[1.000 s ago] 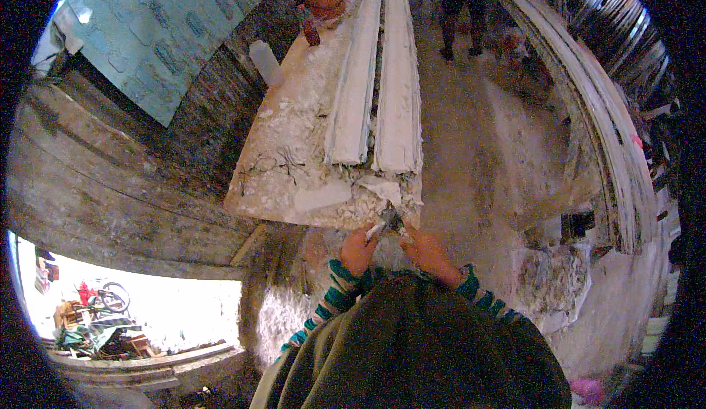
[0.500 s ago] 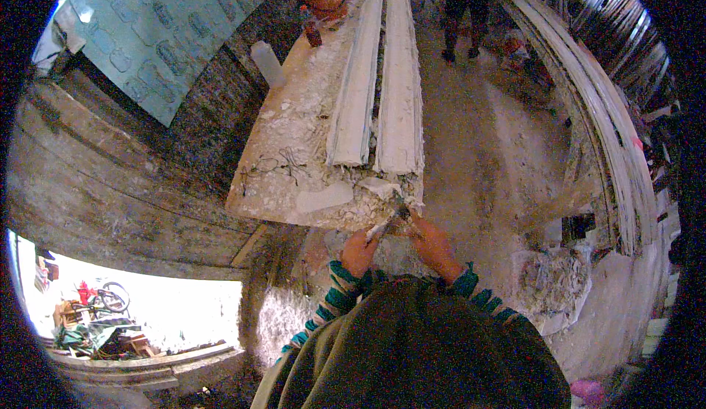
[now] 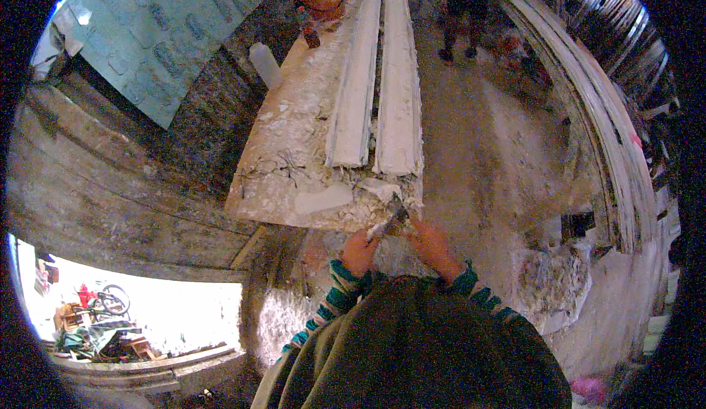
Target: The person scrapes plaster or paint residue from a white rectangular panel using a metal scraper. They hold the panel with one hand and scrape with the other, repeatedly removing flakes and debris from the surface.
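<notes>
At the near end of the plaster-covered table (image 3: 287, 119), my left hand (image 3: 359, 252) is closed round the pale, plaster-smeared end of a dark-headed scraper-like tool (image 3: 397, 213). The exact kind of tool is too small to tell. My right hand (image 3: 432, 246) is beside the tool's dark end, with its fingertips at or against it; whether it grips anything cannot be made out. Just beyond the tool lies a white plaster lump (image 3: 381, 188) among crumbs. To its left a flat white piece (image 3: 323, 199) rests on the table. Two long white plaster mouldings (image 3: 397, 115) run lengthwise away from me.
A white bottle (image 3: 265, 65), a reddish bottle (image 3: 310, 36) and an orange basin (image 3: 323, 1) stand towards the far left. Thin dark wires (image 3: 278, 165) lie on the table. Further long mouldings (image 3: 588, 78) line the right side. Another person (image 3: 463, 12) stands beyond.
My hands stay at the table's near end, with the tool's dark end slightly shifted. My right fingers are more blurred. The mouldings have not moved.
</notes>
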The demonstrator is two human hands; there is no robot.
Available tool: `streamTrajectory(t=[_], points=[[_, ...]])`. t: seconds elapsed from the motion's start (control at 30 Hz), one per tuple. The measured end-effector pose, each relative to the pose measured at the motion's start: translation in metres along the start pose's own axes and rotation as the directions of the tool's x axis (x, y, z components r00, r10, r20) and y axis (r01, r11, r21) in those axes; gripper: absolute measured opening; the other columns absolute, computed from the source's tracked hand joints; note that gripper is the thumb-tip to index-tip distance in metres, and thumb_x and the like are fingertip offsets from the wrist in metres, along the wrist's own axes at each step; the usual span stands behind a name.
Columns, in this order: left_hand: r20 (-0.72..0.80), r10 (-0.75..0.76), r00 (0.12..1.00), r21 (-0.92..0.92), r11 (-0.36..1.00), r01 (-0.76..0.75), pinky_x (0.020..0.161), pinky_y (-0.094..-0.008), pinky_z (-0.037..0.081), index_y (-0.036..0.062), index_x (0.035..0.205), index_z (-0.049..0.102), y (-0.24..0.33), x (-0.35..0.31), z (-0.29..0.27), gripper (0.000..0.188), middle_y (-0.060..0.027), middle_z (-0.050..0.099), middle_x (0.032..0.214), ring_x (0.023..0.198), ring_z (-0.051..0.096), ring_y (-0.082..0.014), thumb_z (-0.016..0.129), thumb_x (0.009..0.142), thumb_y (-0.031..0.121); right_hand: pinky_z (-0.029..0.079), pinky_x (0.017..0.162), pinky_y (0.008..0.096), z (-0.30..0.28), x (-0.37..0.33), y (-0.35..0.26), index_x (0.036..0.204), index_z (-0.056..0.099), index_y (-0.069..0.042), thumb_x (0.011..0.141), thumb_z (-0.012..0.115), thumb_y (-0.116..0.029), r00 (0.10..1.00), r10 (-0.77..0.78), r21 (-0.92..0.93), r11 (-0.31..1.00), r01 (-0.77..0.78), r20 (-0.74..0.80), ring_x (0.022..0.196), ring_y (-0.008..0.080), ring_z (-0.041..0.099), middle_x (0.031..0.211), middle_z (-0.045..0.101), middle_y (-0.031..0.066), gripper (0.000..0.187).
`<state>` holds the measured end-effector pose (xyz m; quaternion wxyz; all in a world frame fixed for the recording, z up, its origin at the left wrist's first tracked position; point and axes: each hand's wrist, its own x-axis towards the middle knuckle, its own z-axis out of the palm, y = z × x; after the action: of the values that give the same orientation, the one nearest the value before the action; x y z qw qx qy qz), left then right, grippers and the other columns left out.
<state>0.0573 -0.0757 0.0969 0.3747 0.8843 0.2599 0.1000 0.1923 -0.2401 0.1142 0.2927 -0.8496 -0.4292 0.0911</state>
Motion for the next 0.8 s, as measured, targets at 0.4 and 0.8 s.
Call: streamTrajectory(t=[0.4,0.8], points=[[0.042,0.003,0.999,-0.053,0.999,0.000,0.069,-0.0457,0.045,0.0001,0.099,0.056,0.007,0.000,-0.006,0.030,-0.0224,0.059,0.084,0.081,0.056,-0.0398,0.054,0.088,0.028,0.049,0.077,0.0456,0.000,0.006,0.005,0.135,0.042,-0.013,0.082,0.064,-0.032,0.961,0.220,0.089,0.967,-0.237,0.165,0.094,0.0384,0.061,0.105,0.062,0.0218,0.060],[-0.005,0.073,0.997,-0.092,0.993,-0.073,0.074,-0.0424,0.046,0.0029,0.108,0.058,0.014,-0.002,-0.010,0.031,-0.0202,0.060,0.091,0.084,0.057,-0.0376,0.053,0.089,0.027,0.045,0.087,0.0407,-0.007,0.002,0.012,0.138,0.037,-0.011,0.084,0.061,-0.030,0.892,0.331,0.249,0.877,-0.411,0.308,0.103,0.0355,0.059,0.112,0.060,0.0238,0.062]])
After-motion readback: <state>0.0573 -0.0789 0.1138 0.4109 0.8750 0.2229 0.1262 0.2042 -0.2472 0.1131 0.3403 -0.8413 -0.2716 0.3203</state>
